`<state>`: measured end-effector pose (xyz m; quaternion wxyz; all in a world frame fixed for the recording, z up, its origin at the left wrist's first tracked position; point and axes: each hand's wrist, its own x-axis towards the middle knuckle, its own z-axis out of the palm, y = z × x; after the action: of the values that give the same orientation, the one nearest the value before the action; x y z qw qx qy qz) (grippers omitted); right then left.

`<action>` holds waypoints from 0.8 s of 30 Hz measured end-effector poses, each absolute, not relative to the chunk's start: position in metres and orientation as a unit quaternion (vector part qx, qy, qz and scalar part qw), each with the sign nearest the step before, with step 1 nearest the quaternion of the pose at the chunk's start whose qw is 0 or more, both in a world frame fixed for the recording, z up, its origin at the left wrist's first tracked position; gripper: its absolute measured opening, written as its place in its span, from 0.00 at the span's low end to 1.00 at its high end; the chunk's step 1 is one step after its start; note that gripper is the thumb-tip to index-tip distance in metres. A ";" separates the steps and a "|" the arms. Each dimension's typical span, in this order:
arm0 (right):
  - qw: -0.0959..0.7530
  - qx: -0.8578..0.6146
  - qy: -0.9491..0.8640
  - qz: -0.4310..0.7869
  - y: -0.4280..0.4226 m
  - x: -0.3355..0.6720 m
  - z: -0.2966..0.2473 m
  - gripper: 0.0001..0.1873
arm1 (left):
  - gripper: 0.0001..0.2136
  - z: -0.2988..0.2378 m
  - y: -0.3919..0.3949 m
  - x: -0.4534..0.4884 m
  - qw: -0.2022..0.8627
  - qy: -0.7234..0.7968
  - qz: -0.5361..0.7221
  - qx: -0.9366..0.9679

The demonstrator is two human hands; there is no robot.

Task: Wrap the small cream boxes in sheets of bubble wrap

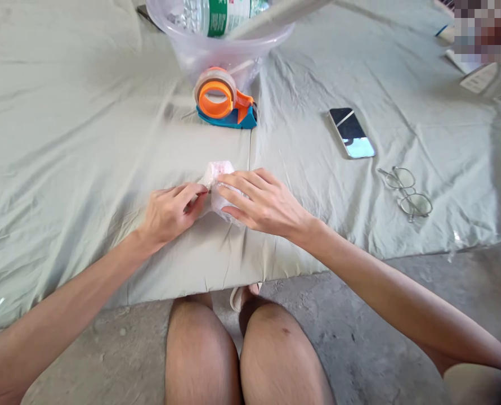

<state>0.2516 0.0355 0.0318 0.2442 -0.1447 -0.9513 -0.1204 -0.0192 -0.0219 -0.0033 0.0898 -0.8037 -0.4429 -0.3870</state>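
The right hand (263, 202) holds the pack (219, 167) down on the tabletop (183, 264), maybe so it stays still, while the left hand (175, 211) pinches its edge. The tape (229, 106) sits near, I guess for easy reach.

Both forearms (94, 278) angle inward, converging at centre. Left hand (175, 212): fingers curled, thumb and index drawn into what appears a pinch; tips poorly resolved. Right hand (265, 203): back upward, fingers gently curved leftward, thumb nearest the body. Knees (204, 346) bent, side by side.
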 end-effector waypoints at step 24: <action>0.221 -0.205 -0.953 0.007 0.015 0.230 0.080 0.20 | 0.40 -0.009 -0.013 -0.019 -0.083 -0.567 -0.246 -0.782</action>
<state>0.2298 0.0150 0.0799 0.2209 -0.2053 -0.9534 0.0066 -0.0185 -0.0135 -0.0088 -0.0827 -0.7821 -0.5665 -0.2459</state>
